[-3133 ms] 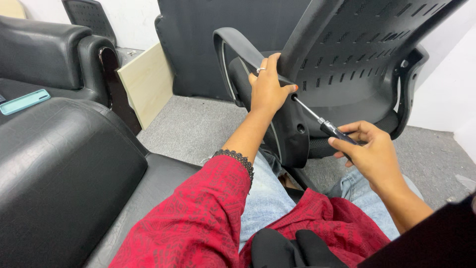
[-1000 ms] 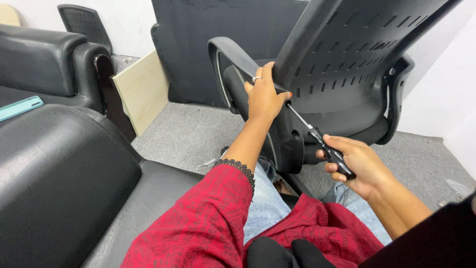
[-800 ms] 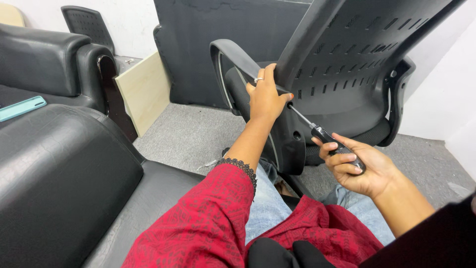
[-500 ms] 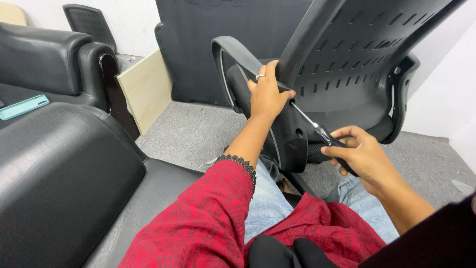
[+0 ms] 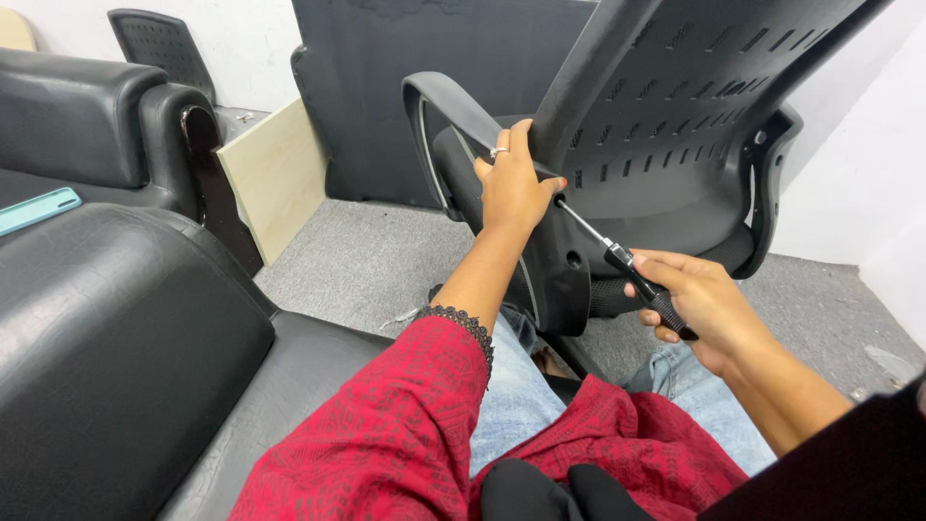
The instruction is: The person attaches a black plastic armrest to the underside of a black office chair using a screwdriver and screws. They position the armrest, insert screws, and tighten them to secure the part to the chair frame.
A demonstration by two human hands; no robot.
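Left hand (image 5: pixel 511 188) sits w/ fingers curled and pressed onto the black chair armrest (image 5: pixel 463 121), right beside the point where the screwdriver (image 5: pixel 622 265) tip meets the chair. Right hand (image 5: pixel 699 304) at approx 4 o'clock from the left hand, fingers wrapped tight round the screwdriver's black handle; shaft runs up toward 10 o'clock into the plastic under the chair back (image 5: pixel 694 106).

Risks, as I judge them: tip is v. close to the left fingers, so a slip off the screw head could jab them. Shaft goes in at a slant, so the bit may cam out or chew the head. The chair is tipped over the lap w/ only one hand bracing it; if that grip loosens it could roll or drop onto the legs.

Hard to see: the screw itself, hidden behind the left hand; bit type can't be told. Chair base is out of view, top of the back is cut off at the frame edge
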